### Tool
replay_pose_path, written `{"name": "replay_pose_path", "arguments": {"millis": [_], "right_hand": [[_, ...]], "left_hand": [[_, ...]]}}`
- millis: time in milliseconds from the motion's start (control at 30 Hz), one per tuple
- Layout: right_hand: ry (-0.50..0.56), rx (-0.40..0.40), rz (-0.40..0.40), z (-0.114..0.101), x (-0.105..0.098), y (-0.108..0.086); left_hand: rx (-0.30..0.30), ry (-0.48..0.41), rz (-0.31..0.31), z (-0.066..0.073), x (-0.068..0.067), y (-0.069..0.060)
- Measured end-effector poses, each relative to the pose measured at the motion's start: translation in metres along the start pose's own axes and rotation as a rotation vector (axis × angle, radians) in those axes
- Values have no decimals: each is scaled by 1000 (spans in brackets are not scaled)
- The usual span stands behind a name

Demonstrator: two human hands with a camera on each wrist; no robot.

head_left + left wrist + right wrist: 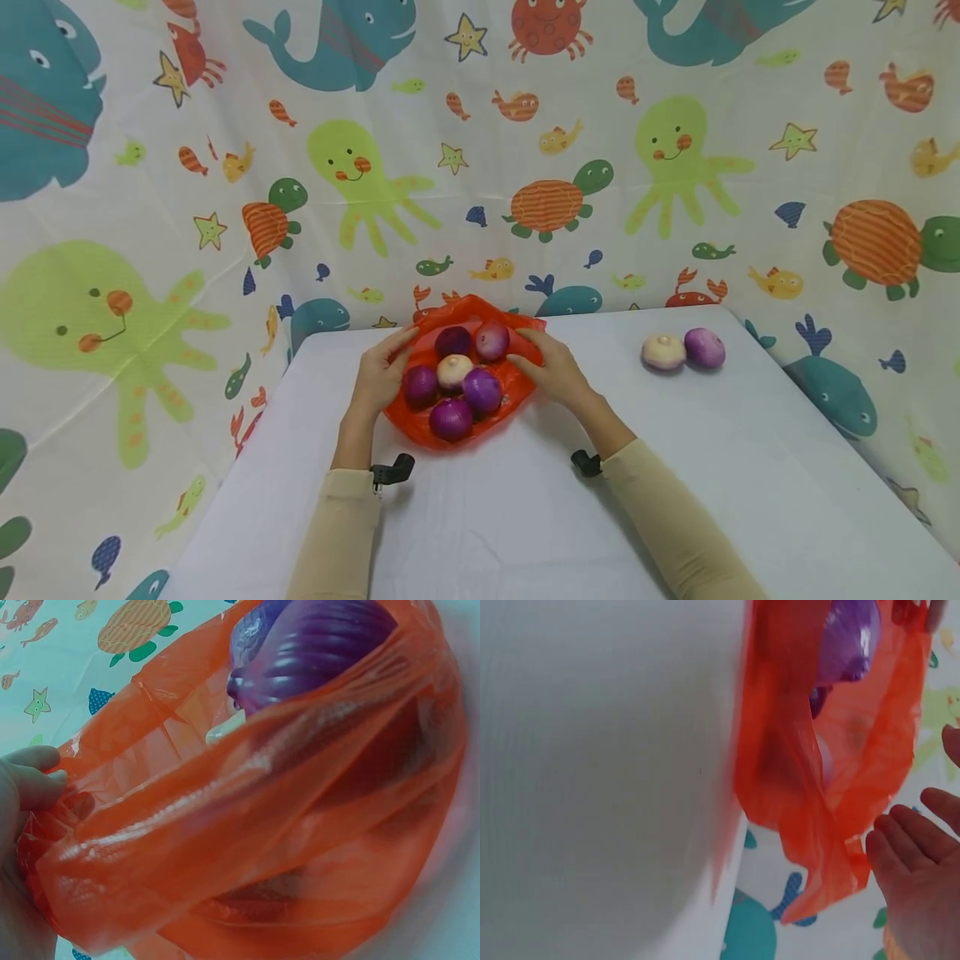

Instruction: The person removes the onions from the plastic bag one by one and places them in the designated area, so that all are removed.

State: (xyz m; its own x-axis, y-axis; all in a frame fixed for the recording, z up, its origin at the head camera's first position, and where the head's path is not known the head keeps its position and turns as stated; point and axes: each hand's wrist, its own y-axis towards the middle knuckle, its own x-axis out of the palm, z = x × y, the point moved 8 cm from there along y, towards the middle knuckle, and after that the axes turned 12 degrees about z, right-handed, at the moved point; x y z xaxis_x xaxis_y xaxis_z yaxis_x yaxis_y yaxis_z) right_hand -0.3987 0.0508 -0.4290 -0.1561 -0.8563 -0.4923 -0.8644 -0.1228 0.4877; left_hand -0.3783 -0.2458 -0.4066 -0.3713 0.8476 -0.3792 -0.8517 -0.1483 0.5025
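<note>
A red plastic bag (405,421) lies spread on the table with several onions in it, mostly purple (452,419), one whitish (454,372). My left hand (378,375) pinches the bag's left edge; in the left wrist view, thumb and fingers of the hand (26,795) close on the crumpled red film (187,847). My right hand (555,367) is at the bag's right side. In the right wrist view its fingers are extended and loosely bent, the hand (919,862) beside the bag's edge (832,862), with nothing gripped.
To the right on the white table (480,533) sit a whitish onion (663,352) and a purple onion (705,348), side by side. Behind the table hangs a curtain (480,167) printed with sea animals. Each wrist wears a small black camera.
</note>
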Motion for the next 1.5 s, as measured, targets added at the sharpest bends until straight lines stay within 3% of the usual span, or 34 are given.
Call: {"name": "replay_pose_path", "arguments": {"millis": [300, 800, 1133, 1333, 1500], "right_hand": [[-2, -34, -122, -10, 29, -8], [66, -75, -310, -22, 56, -19], [-15, -91, -402, -18, 68, -24], [-15, -95, -419, -17, 68, -26], [-26, -80, -362, -18, 62, -23]], "left_hand": [[20, 5, 9, 4, 0, 1], [-19, 2, -3, 0, 0, -2], [-13, 2, -4, 1, 0, -1], [-22, 5, -3, 0, -1, -1], [-15, 7, -1, 2, -2, -1]]}}
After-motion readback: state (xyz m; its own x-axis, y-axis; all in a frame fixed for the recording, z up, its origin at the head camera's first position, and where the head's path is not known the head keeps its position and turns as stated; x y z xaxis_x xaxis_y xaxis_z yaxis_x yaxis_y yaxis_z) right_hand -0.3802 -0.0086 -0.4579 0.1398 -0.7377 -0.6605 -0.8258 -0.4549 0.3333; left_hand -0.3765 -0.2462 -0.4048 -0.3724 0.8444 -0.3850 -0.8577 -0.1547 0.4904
